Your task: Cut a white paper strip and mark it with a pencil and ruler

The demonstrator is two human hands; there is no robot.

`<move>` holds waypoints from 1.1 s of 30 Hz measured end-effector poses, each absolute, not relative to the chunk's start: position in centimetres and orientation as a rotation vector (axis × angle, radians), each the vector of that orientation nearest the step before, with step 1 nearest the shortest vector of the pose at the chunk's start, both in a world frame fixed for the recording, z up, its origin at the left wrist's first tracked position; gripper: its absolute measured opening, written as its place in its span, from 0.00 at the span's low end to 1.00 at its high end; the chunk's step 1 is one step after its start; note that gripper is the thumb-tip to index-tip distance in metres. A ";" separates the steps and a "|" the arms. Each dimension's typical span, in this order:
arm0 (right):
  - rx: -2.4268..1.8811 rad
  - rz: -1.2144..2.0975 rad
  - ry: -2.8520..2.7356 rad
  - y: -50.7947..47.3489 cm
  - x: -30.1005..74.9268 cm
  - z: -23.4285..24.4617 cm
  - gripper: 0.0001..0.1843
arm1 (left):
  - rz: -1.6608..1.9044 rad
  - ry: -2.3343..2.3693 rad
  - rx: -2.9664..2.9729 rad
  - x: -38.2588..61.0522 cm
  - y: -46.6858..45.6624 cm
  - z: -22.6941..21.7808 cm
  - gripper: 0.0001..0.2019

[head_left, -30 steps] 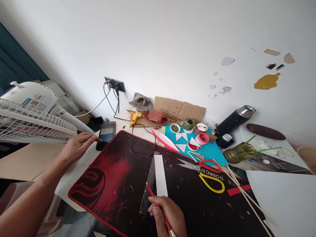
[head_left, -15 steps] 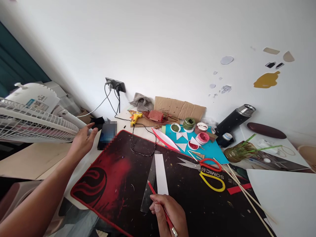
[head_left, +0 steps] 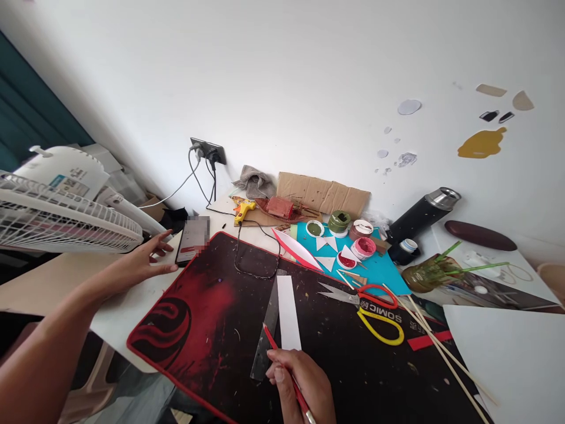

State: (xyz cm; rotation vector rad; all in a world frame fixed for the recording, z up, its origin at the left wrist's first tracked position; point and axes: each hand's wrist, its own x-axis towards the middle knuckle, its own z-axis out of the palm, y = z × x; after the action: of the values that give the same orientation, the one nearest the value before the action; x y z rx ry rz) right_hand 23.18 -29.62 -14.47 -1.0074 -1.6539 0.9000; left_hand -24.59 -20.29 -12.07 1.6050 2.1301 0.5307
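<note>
My left hand (head_left: 148,257) is stretched out at the left with its fingers apart. Its fingertips are close to the left side of a phone (head_left: 186,240), whose screen is lit and partly blurred; whether they touch it I cannot tell. A red pencil (head_left: 273,338) is gripped in my right hand (head_left: 304,380), its tip pointing up and left over a dark metal ruler (head_left: 267,341). Beside the ruler lies a strip of white paper (head_left: 288,309), its lower end reaching my right knuckles. Both rest on a black and red desk mat (head_left: 207,318).
Scissors (head_left: 339,294) with red and yellow handles lie right of the strip. Open paint pots (head_left: 339,221) and paper triangles stand on blue sheet (head_left: 392,272) behind. A yellow glue gun (head_left: 244,211) trails its cord onto the mat. A white fan (head_left: 66,206) is at the left.
My left hand has drawn slightly down, its fingers spreading beside the phone. The phone's screen has gone from dark blue to light grey. My right hand with the pencil has barely moved.
</note>
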 end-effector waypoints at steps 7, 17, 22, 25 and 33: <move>-1.005 0.909 -1.660 -29.6 23.1 -14.4 0.17 | 0.435 2.142 1.724 -23.9 -20.0 -12.2 0.64; -1.022 0.883 -1.711 -29.6 23.0 -14.5 0.18 | 0.479 2.119 1.799 -23.9 -18.9 -12.9 0.61; -1.028 0.871 -1.724 -29.6 23.0 -14.6 0.18 | 0.493 2.107 1.785 -23.7 -18.5 -12.8 0.58; -1.023 0.881 -1.745 -29.7 23.0 -14.7 0.18 | 0.500 2.107 1.776 -23.6 -18.3 -12.8 0.57; -1.017 0.858 -1.774 -29.6 23.1 -14.6 0.17 | 0.520 2.111 1.747 -23.1 -18.0 -12.6 0.55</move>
State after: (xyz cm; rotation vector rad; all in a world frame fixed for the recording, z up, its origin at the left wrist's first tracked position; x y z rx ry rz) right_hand 23.09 -29.63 -14.61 -1.0172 -1.7739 0.8585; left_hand -23.15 -17.96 -12.56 1.7471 2.1111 0.5200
